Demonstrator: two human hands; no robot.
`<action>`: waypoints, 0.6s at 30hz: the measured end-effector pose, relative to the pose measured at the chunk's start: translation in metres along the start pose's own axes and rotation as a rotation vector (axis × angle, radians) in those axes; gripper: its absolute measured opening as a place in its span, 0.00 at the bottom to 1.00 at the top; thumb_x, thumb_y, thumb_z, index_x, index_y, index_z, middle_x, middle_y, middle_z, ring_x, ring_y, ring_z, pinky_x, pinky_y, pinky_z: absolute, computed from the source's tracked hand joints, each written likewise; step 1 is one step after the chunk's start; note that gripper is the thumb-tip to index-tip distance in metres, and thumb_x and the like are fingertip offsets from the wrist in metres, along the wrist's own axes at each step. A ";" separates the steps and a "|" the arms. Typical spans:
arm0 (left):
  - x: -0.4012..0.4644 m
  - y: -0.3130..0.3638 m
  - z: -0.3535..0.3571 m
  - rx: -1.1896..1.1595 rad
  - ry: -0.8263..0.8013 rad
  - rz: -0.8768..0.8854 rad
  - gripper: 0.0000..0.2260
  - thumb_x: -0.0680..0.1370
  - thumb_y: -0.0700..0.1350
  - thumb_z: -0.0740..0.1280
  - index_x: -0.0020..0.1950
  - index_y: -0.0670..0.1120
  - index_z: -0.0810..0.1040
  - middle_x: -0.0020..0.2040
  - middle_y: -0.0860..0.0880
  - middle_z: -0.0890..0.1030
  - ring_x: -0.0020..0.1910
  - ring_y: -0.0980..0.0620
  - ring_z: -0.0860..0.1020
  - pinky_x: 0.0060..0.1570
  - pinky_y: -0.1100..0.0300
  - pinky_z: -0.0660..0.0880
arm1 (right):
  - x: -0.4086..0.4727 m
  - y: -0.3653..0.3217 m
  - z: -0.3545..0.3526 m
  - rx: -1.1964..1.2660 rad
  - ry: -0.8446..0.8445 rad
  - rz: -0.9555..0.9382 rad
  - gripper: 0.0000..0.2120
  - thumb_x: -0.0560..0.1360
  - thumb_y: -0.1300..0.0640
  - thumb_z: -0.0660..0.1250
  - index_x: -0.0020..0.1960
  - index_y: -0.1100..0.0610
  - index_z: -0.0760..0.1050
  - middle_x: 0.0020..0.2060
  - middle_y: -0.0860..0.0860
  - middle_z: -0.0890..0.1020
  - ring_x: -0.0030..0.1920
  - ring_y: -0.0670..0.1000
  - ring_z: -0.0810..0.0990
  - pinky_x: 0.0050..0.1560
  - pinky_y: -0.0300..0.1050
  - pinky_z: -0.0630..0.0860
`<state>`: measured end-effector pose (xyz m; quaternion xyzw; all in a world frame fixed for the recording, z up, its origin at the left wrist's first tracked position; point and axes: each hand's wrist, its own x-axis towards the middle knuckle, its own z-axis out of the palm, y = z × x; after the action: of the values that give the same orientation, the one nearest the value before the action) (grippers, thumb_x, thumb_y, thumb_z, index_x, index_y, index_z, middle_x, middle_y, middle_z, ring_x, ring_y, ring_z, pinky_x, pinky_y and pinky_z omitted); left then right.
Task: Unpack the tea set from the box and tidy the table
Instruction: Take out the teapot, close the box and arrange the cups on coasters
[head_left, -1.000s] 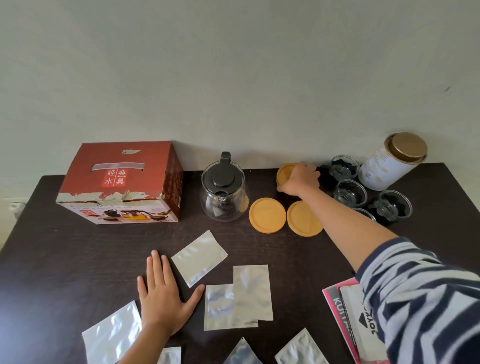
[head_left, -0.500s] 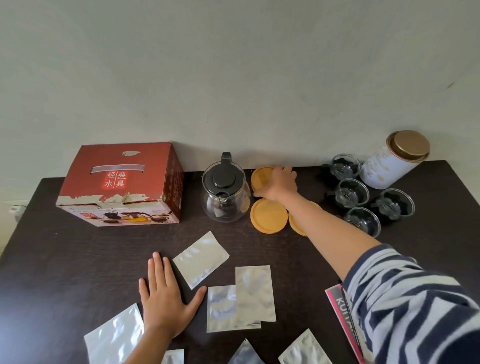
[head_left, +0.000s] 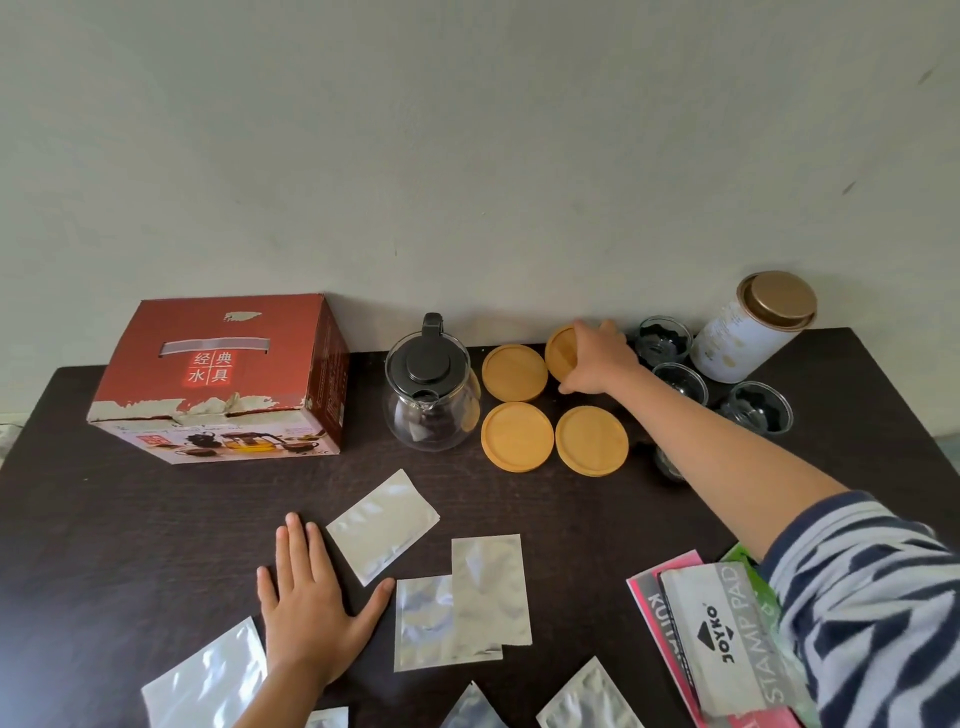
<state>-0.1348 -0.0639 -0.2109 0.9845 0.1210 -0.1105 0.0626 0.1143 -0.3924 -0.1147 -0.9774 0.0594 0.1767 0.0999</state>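
The right hand (head_left: 597, 364) is reaching far across the table (head_left: 104, 519), arm outstretched, fingers gripping a round wooden coaster (head_left: 563, 349) that is tilting up near the wall. Three more coasters (head_left: 517, 436) are lying flat beside the glass teapot (head_left: 428, 395), whose spout is pointing toward the person. The red box (head_left: 223, 374) is sitting closed to the teapot's left. The left hand (head_left: 311, 613) is lying flat, fingers spread, among silver pouches (head_left: 382, 525).

box (head_left: 218, 364) reads 经典水具; packet (head_left: 719, 634) "joyko stamp pad".
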 end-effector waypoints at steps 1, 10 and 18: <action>0.000 0.000 0.000 0.000 0.002 -0.002 0.53 0.65 0.78 0.40 0.77 0.39 0.51 0.77 0.44 0.42 0.76 0.45 0.43 0.71 0.40 0.52 | 0.000 0.002 0.000 -0.049 -0.001 -0.003 0.45 0.63 0.51 0.79 0.73 0.57 0.60 0.68 0.60 0.62 0.68 0.62 0.65 0.57 0.54 0.73; 0.001 0.001 0.002 0.001 -0.008 -0.006 0.53 0.66 0.77 0.43 0.76 0.38 0.54 0.78 0.43 0.45 0.77 0.44 0.46 0.70 0.39 0.55 | 0.006 0.009 0.015 -0.191 -0.020 -0.013 0.33 0.67 0.44 0.75 0.64 0.60 0.70 0.67 0.62 0.68 0.68 0.62 0.64 0.64 0.54 0.68; 0.001 0.000 0.003 -0.007 -0.005 0.003 0.52 0.66 0.77 0.43 0.75 0.37 0.55 0.77 0.42 0.48 0.76 0.43 0.49 0.69 0.38 0.57 | 0.011 0.017 0.028 -0.034 -0.023 -0.008 0.35 0.68 0.44 0.75 0.68 0.58 0.68 0.70 0.60 0.64 0.69 0.61 0.64 0.58 0.55 0.72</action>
<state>-0.1340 -0.0644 -0.2138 0.9842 0.1196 -0.1122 0.0666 0.1126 -0.4041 -0.1474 -0.9771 0.0511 0.1883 0.0845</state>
